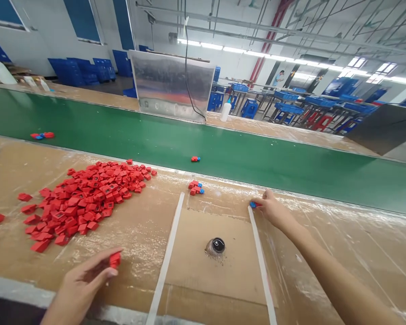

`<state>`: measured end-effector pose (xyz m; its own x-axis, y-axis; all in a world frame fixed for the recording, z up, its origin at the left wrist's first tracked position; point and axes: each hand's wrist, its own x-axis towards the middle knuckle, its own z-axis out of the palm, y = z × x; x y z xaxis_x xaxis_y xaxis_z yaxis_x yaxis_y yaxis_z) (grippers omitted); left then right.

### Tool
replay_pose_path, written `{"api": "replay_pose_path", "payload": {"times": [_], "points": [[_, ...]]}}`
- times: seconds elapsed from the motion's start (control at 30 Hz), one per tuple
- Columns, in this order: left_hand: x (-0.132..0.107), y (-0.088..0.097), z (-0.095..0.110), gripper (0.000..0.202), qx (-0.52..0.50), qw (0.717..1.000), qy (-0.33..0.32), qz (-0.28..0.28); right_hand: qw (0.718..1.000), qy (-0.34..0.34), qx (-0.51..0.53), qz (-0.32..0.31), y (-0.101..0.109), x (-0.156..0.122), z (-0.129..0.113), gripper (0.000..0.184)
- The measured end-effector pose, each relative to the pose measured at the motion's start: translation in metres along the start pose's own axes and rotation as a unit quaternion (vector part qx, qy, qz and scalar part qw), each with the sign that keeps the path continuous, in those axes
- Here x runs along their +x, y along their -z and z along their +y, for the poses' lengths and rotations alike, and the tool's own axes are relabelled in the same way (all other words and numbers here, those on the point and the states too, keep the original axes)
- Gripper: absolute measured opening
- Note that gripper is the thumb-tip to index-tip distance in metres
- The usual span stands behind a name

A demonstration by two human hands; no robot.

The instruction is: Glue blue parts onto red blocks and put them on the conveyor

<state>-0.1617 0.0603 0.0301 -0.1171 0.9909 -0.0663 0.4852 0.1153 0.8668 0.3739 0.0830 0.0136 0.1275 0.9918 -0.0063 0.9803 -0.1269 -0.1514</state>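
Note:
My left hand [84,277] is near the front edge of the cardboard-covered bench and pinches a small red plastic piece [115,259]. My right hand [272,208] reaches far forward, close to the green conveyor belt [257,158], with its fingers closed on a small blue-and-red piece [253,205]. A large pile of red plastic pieces [88,198] lies to the left. A few joined red-and-blue pieces [196,188] rest near the belt's edge.
A round black fixture [216,246] sits in a cardboard panel between two white strips [165,257]. Red-and-blue pieces ride on the belt [195,159] and far left [42,135]. A metal panel [171,85] stands behind the belt, and blue crates and stools beyond.

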Motion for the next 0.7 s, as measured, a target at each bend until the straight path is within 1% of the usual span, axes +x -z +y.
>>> {"api": "replay_pose_path", "payload": {"times": [0.03,0.07,0.13,0.23,0.3,0.37,0.47,0.57,0.7], "points": [[-0.004,-0.014,0.002,0.043,-0.050,0.996,0.004,-0.068,1.000,0.021,0.004,-0.006,0.001,-0.009,0.003,0.032],[-0.009,-0.028,0.006,0.039,-0.102,0.987,0.010,-0.124,0.999,0.040,0.009,-0.011,0.002,-0.017,0.004,0.035],[-0.018,-0.059,0.018,0.029,-0.190,0.960,0.004,-0.206,0.997,0.073,0.021,-0.019,0.004,-0.031,0.004,0.039],[-0.032,-0.103,0.040,0.025,-0.299,0.897,0.030,-0.324,0.993,0.110,0.036,-0.024,0.005,-0.050,-0.005,0.036],[-0.039,-0.127,0.051,0.026,-0.336,0.861,0.046,-0.379,0.991,0.125,0.044,-0.020,0.005,-0.061,-0.014,0.035],[-0.046,-0.144,0.056,0.024,-0.351,0.839,0.047,-0.412,0.990,0.133,0.050,-0.011,0.005,-0.071,-0.023,0.036],[-0.055,-0.155,0.057,0.021,-0.347,0.830,0.045,-0.435,0.988,0.138,0.067,0.002,0.005,-0.081,-0.033,0.034],[-0.061,-0.156,0.055,0.021,-0.327,0.835,0.047,-0.440,0.987,0.121,0.103,0.022,0.003,-0.085,-0.036,0.027],[-0.065,-0.153,0.050,0.024,-0.325,0.841,0.039,-0.431,0.984,0.060,0.162,0.051,-0.003,-0.087,-0.028,0.026]]}}
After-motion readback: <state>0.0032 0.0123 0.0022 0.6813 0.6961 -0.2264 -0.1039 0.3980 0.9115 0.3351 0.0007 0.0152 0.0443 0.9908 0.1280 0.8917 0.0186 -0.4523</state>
